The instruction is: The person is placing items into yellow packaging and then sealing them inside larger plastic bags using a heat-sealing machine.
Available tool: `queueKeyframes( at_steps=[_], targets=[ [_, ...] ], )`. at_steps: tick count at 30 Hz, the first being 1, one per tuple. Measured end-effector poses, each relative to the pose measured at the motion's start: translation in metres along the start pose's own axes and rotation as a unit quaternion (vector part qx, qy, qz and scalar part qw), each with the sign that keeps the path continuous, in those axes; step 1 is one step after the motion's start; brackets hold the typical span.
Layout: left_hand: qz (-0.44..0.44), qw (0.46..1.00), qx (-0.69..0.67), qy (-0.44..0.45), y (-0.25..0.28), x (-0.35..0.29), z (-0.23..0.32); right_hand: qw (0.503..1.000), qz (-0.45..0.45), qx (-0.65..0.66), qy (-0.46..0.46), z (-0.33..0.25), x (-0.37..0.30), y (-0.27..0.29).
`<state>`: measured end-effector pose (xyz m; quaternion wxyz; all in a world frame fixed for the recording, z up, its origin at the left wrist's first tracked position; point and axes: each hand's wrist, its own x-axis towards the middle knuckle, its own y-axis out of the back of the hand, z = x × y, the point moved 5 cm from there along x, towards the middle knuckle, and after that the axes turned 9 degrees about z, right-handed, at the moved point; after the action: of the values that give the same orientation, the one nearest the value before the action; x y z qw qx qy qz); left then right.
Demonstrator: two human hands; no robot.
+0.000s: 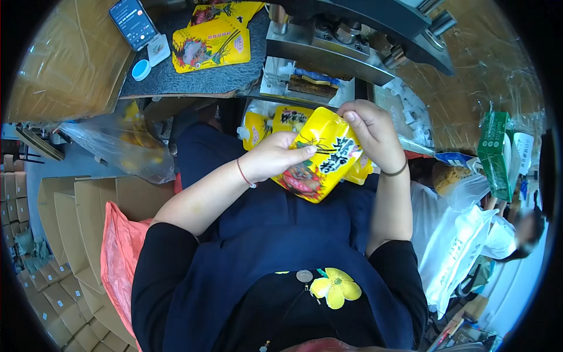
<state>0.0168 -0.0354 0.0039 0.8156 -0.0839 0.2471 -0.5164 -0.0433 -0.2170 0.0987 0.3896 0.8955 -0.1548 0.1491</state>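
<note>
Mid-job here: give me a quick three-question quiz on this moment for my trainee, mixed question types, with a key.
1. True or false: both hands grip the same yellow pouch.
2. Multiple choice: which hand pinches the pouch's top edge? A) left hand B) right hand C) neither
3. Fill in: on the dark mat beyond the hands, beside the flat yellow pouches, stands a tilted ____ with a lit screen.

Key: 1 true; 2 B; 3 phone.

bright even light, soft shadows, strong fisheye bending, black vignette corners, blurred rim
</note>
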Motion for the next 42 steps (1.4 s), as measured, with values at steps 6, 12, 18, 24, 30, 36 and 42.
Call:
queueKeyframes(
  at_steps=[6, 12, 18, 24, 30, 36, 42],
  targets=[
    [0.009, 0.997, -0.067, 0.029, 0.003, 0.018, -0.010, 0.930, 0.091, -0.351, -0.060, 0.056, -0.013, 0.049],
    [0.057, 0.987, -0.147, 0.009, 0.037, 0.046, 0.019, 0.870, 0.006, -0.450, -0.204, 0.140, -0.037, 0.073],
    [0.382, 0.878, 0.174, -0.231, 0.114, 0.038, 0.071, 0.917, 0.096, -0.352, -0.160, 0.149, -0.044, 0.064],
    [0.358, 0.462, 0.741, -0.330, 0.161, 0.005, 0.085, 0.927, 0.158, -0.328, -0.095, 0.096, -0.038, 0.065],
    [0.400, 0.718, 0.458, -0.338, 0.143, -0.044, 0.068, 0.973, 0.172, -0.136, -0.066, 0.028, -0.030, 0.028],
    [0.218, 0.893, 0.298, -0.258, 0.074, -0.022, 0.052, 0.991, 0.102, 0.088, 0.023, -0.023, 0.005, -0.023],
    [0.100, 0.989, 0.042, -0.104, 0.022, -0.007, 0.018, 0.990, 0.118, -0.016, 0.072, -0.026, 0.016, -0.011]
  ],
)
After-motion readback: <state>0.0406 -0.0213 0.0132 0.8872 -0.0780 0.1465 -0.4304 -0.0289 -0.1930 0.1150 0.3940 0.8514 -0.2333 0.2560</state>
